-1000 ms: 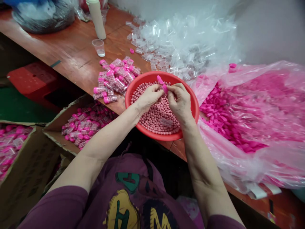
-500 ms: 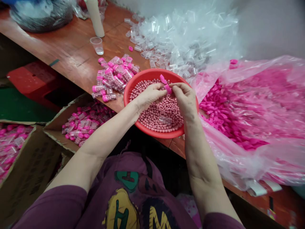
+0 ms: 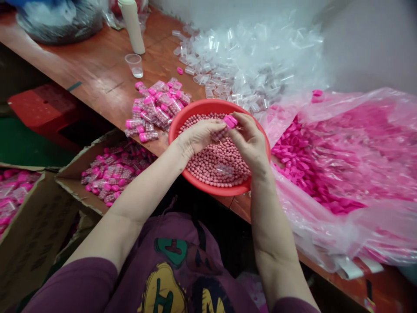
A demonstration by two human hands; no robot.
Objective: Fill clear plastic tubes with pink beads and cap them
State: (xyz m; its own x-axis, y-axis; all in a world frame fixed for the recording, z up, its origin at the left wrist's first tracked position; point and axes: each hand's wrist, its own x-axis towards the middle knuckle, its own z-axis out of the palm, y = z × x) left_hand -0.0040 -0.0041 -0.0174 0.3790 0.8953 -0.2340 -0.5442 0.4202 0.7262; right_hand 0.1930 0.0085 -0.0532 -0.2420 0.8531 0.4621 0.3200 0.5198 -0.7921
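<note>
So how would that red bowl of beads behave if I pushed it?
The bowl looks like thin plastic, so it would probably slide easily on the smooth table. It sits at the edge, so it might tip. The round beads would likely roll and scatter.

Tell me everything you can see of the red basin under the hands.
The red basin is round, shallow, plastic-looking, sitting level at the wooden table's near edge, seemingly overhanging it. Small pink beads half fill it. The left hand and right hand hover above, together pinching a pink-capped vial.
</note>
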